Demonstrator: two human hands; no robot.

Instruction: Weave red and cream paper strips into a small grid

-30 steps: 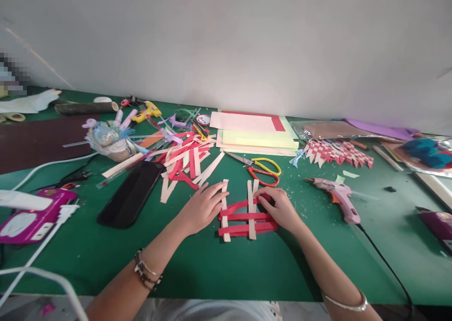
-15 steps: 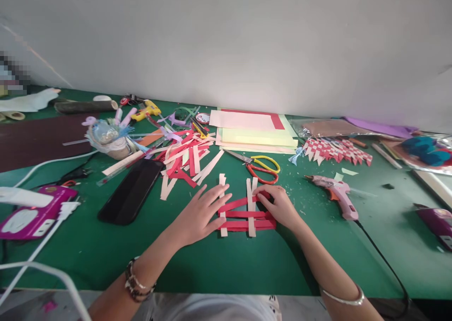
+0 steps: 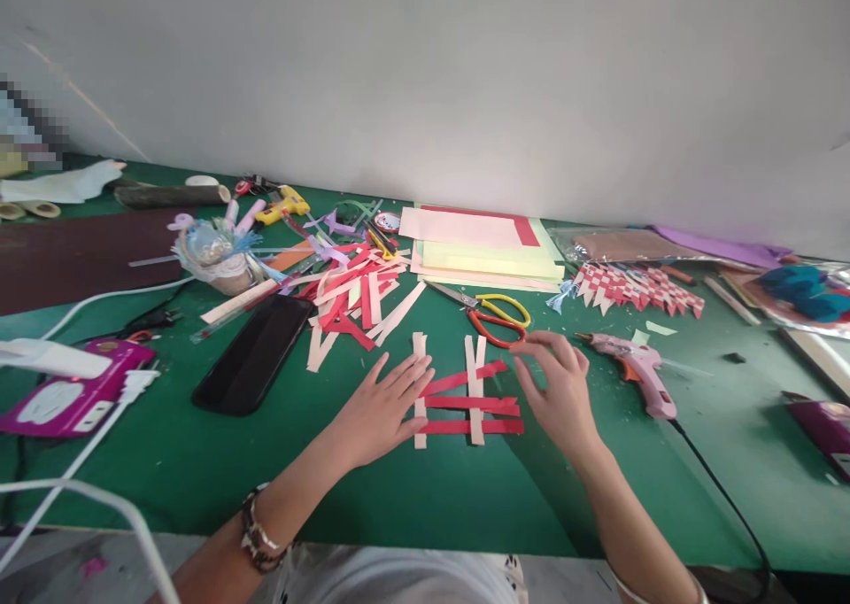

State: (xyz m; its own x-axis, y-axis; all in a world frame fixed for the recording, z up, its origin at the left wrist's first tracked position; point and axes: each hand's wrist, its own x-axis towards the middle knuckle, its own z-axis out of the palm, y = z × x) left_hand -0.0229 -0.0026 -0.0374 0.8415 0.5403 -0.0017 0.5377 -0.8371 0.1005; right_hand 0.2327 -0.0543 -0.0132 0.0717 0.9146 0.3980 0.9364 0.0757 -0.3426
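Note:
Pale pink paper strips (image 3: 476, 391) stand upright on the green table, crossed by three red paper strips (image 3: 471, 427) in a loose lattice. My left hand (image 3: 389, 405) lies flat with fingers spread, its fingertips over the left pale strip (image 3: 420, 436) and the left ends of the red ones. Just right of the lattice, my right hand (image 3: 558, 387) is raised off the strips with thumb and fingers apart, nothing visible between them. Behind it lie scissors (image 3: 498, 307) with one yellow and one orange handle loop.
A heap of red and pink strips (image 3: 359, 285) and a black phone (image 3: 252, 354) lie to the left. A pink glue gun (image 3: 637, 369) with its cable is at the right, near a woven red-white paper piece (image 3: 630, 287). Paper sheets (image 3: 491, 263) sit at the back.
My right hand has let go of the top red strip and moved right, its fingers opening. My left hand stays on the strips. The view has shifted slightly.

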